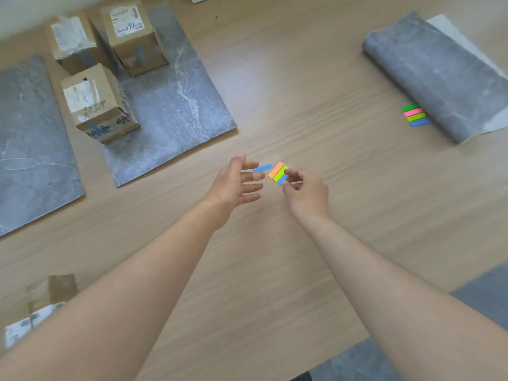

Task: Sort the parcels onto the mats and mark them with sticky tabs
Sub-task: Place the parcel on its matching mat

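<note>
Seen from the head camera, the right hand (305,193) is pinching a small pad of sticky tabs (278,173) between the thumb and curled fingertips, with orange, green and blue strips showing just ahead of them. The left hand (236,182) is hovering just beside it, fingers spread and relaxed. A loose blue tab (262,168) is sitting at its index fingertip, though I cannot tell whether it is clinging to the skin or lying on the wooden table (302,92). Well beyond the left fingers, three cardboard parcels (99,103) are standing on a marbled grey mat (176,105), each seemingly bearing a blue strip. I'd say a tab is being freed for a parcel. It is worth handling it by its plain end, sparing the adhesive, and steadying the pad so only one strip lifts. Another parcel (41,306) is lying back beside the left forearm.
</note>
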`<state>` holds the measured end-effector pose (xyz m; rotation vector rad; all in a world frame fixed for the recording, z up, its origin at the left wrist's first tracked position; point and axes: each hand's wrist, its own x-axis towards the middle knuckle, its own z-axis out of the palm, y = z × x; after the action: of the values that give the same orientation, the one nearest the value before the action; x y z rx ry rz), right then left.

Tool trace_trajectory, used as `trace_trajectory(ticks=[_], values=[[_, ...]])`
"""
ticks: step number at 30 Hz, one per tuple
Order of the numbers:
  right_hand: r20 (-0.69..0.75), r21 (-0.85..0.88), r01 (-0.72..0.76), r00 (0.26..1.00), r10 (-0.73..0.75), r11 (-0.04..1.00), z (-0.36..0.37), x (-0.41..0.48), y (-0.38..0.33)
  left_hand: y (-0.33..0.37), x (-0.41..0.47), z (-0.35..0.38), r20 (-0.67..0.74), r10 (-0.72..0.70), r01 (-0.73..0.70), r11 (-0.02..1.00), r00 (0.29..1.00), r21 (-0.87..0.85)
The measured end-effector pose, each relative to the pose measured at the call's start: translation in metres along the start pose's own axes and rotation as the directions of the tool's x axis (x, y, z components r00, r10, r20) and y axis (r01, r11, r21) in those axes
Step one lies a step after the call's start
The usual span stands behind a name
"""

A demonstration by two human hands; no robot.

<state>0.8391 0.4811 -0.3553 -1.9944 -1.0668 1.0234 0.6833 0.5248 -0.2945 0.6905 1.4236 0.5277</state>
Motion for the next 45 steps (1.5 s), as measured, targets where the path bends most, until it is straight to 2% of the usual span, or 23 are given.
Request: trace_trajectory(ticks=[3,6,11,20,27,34,41,45], values=[[0.002,-0.169,0.094,0.996,-0.095,0.981,0.006,0.020,0.005,0.004,0.015,0.008,0.043,-0.012,0.012,1.000,0.999,0.012],[0.019,-0.263,0.153,0.988,-0.153,0.953,0.015,0.036,0.008,0.009,0.027,0.011,0.077,-0.033,0.030,0.999,0.996,0.041],[0.007,-0.277,0.153,0.988,-0.157,0.949,0.021,0.049,0.012,0.016,0.043,0.013,0.117,-0.055,0.036,0.987,0.992,0.157],[0.035,-0.240,0.038,0.999,-0.030,0.970,0.013,0.065,0.002,0.021,0.054,0.015,0.155,-0.094,0.052,0.966,0.983,0.252],[0.111,-0.453,0.217,0.976,-0.186,0.865,0.013,0.063,0.007,0.017,0.052,0.009,0.178,-0.134,0.093,0.971,0.975,0.222],[0.132,-0.353,0.218,0.974,-0.182,0.910,0.010,0.063,0.009,0.013,0.051,0.007,0.237,-0.214,0.168,0.965,0.948,0.200],[0.236,-0.380,0.323,0.940,-0.247,0.867,0.004,0.064,0.008,0.018,0.046,0.010,0.267,-0.254,0.180,0.946,0.930,0.270],[0.256,-0.395,0.311,0.941,-0.222,0.864,0.000,0.065,0.007,0.021,0.045,0.014,0.264,-0.259,0.172,0.934,0.929,0.311]])
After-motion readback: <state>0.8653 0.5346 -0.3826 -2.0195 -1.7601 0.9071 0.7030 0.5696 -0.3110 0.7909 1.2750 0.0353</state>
